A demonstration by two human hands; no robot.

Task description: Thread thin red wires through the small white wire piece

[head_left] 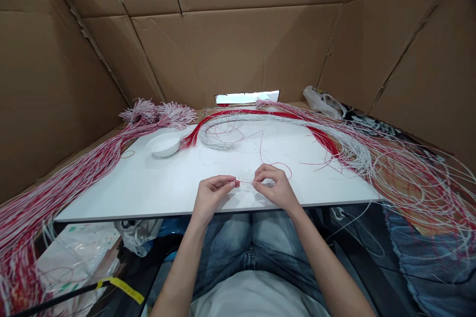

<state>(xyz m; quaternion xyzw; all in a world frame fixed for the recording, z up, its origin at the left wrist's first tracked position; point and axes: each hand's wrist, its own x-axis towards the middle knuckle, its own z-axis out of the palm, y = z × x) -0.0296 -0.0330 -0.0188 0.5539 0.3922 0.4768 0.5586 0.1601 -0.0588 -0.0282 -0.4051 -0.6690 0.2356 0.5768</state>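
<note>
**colleague:** what do your hands hold now?

**me:** my left hand (211,195) pinches a thin red wire (278,164) between thumb and fingertips. my right hand (273,188) is pressed together on a small clear plastic piece (245,177), but i cannot see it well.

**colleague:** where is that piece?

**me:** between my hands, just above the front edge of the white table (111,198).

**colleague:** how much is done?

**me:** i cannot tell exactly. only this one wire is in my hands. long bundles of red and white wire (74,183) still lie on both sides, near a white bowl (164,146).
</note>
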